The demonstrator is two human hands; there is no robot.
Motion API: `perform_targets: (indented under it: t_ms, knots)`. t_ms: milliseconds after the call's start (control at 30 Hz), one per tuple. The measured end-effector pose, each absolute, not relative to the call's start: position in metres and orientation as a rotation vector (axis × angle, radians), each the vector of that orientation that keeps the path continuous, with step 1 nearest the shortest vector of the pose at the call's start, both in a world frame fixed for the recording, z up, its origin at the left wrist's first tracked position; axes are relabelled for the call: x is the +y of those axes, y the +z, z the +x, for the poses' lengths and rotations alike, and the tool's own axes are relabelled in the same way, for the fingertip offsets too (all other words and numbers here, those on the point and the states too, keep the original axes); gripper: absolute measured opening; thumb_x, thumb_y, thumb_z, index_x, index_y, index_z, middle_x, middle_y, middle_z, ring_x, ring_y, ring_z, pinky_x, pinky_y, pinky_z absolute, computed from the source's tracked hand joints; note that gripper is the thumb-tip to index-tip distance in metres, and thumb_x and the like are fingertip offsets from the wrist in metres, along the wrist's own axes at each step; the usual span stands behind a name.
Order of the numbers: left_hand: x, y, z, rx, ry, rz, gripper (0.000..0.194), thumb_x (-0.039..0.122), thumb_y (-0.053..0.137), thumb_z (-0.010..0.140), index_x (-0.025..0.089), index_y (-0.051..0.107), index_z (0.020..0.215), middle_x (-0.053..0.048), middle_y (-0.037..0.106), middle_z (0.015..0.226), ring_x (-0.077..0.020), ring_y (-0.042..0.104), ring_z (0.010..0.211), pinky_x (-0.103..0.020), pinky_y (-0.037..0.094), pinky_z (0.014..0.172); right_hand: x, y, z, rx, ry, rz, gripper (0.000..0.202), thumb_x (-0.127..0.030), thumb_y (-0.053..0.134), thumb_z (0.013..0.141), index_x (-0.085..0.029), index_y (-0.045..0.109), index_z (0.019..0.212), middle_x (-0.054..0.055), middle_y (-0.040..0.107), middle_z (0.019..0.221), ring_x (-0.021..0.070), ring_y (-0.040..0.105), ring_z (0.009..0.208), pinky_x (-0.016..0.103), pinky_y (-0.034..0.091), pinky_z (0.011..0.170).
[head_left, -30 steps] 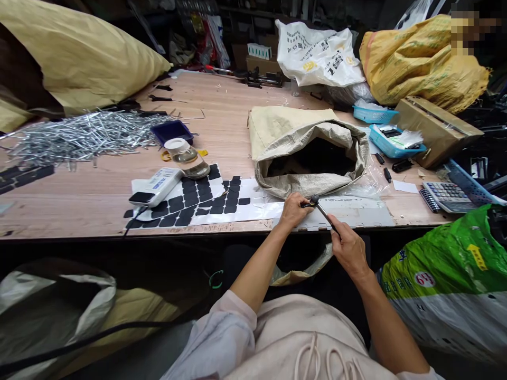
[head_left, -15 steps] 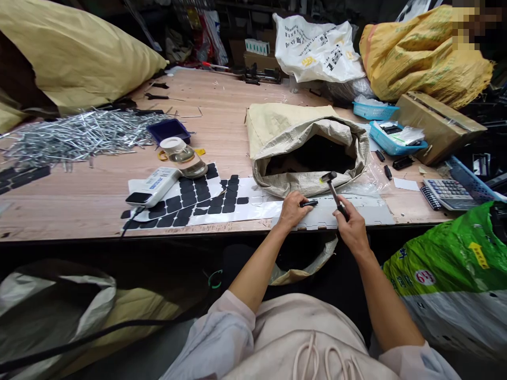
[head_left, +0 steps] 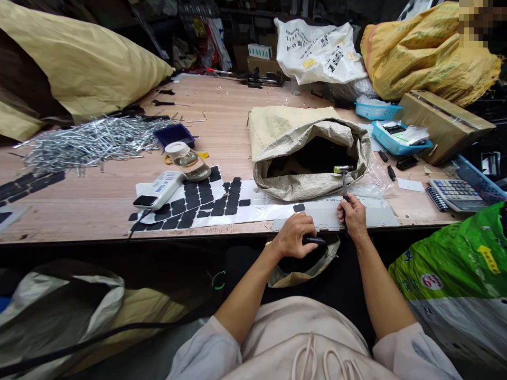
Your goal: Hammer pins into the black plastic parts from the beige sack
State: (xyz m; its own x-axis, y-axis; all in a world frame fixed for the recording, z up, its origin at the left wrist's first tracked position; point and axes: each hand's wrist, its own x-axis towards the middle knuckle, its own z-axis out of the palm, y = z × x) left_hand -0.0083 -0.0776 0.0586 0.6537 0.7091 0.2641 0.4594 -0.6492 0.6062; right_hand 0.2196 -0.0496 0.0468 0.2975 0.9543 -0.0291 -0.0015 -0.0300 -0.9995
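In my right hand [head_left: 353,217] is a small hammer [head_left: 344,184], gripped by its black handle, its yellow-tipped head raised over the table's front edge. My left hand [head_left: 296,235] is closed on a small black cylindrical part [head_left: 314,240]; its exact kind I cannot make out. That hand is just past the table edge, above an open sack [head_left: 304,278] below. Behind both hands lies a beige woven sack [head_left: 291,119] on its side, its mouth facing me and dark inside. Under the hammer is a grey plate [head_left: 372,214] at the edge.
To the left are a heap of metal rods [head_left: 95,140], a blue tray [head_left: 174,136], a jar [head_left: 188,161] and a white device [head_left: 160,190] on sheets with black stickers. Blue baskets [head_left: 402,140], a calculator [head_left: 457,194] and a green sack [head_left: 447,264] are at right.
My left hand has moved from the plate toward me, past the table edge, with the black part. The hammer has swung more upright in my right hand. A black sticker on the sheet is now uncovered.
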Motion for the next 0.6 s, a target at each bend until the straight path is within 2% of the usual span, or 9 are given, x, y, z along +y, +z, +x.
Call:
perform_targets:
  t_ms: [100,200,333,400,500,600]
  knots:
    - [-0.089,0.059,-0.015,0.923,0.605,2.402,0.019,0.028,0.086,0.069,0.023,0.071,0.080,-0.005,0.066,0.085,-0.0238,0.057,0.085,-0.040,0.046,0.081,-0.050,0.046,0.219,-0.969,1.009,-1.354,0.035,-0.042,0.067,0.079,-0.019,0.063,0.105,-0.007,0.057,0.066,0.0083,0.048,0.044,0.018,0.035,0.035]
    - [-0.070,0.066,-0.011,0.986,0.766,2.356,0.023,0.036,0.083,0.077,0.021,0.075,0.093,-0.006,0.069,0.092,-0.0231,0.060,0.088,-0.038,0.048,0.083,-0.049,0.044,0.219,-0.965,1.009,-1.355,0.035,-0.042,0.067,0.080,-0.019,0.063,0.106,-0.007,0.057,0.067,0.0081,0.048,0.045,0.017,0.034,0.035]
    - [0.001,0.081,0.000,1.359,1.128,2.176,0.027,0.035,0.064,0.096,0.019,0.073,0.116,-0.010,0.072,0.109,-0.0255,0.062,0.105,-0.040,0.049,0.097,-0.050,0.043,0.219,-0.955,0.998,-1.359,0.040,-0.043,0.067,0.080,-0.018,0.063,0.110,-0.007,0.056,0.066,0.0084,0.047,0.045,0.018,0.035,0.036]
    - [0.041,0.083,0.001,1.607,1.153,2.000,0.030,0.030,0.055,0.100,0.020,0.071,0.122,-0.011,0.073,0.111,-0.0273,0.064,0.110,-0.040,0.049,0.099,-0.050,0.044,0.219,-0.954,0.998,-1.364,0.040,-0.044,0.066,0.081,-0.019,0.063,0.111,-0.007,0.056,0.067,0.0085,0.048,0.045,0.018,0.035,0.036]
    - [0.086,0.071,-0.006,1.851,1.042,1.802,0.031,0.020,0.057,0.095,0.020,0.072,0.122,-0.014,0.074,0.112,-0.0322,0.065,0.114,-0.044,0.049,0.101,-0.050,0.044,0.218,-0.955,0.997,-1.360,0.037,-0.044,0.066,0.081,-0.019,0.063,0.108,-0.006,0.056,0.068,0.0086,0.048,0.046,0.018,0.035,0.036]
    - [0.111,0.053,-0.014,1.818,0.951,1.829,0.035,0.012,0.067,0.082,0.023,0.077,0.113,-0.014,0.075,0.114,-0.0328,0.067,0.113,-0.045,0.050,0.102,-0.050,0.045,0.217,-0.955,0.992,-1.353,0.035,-0.044,0.065,0.081,-0.019,0.063,0.106,-0.006,0.056,0.066,0.0088,0.047,0.045,0.018,0.034,0.035]
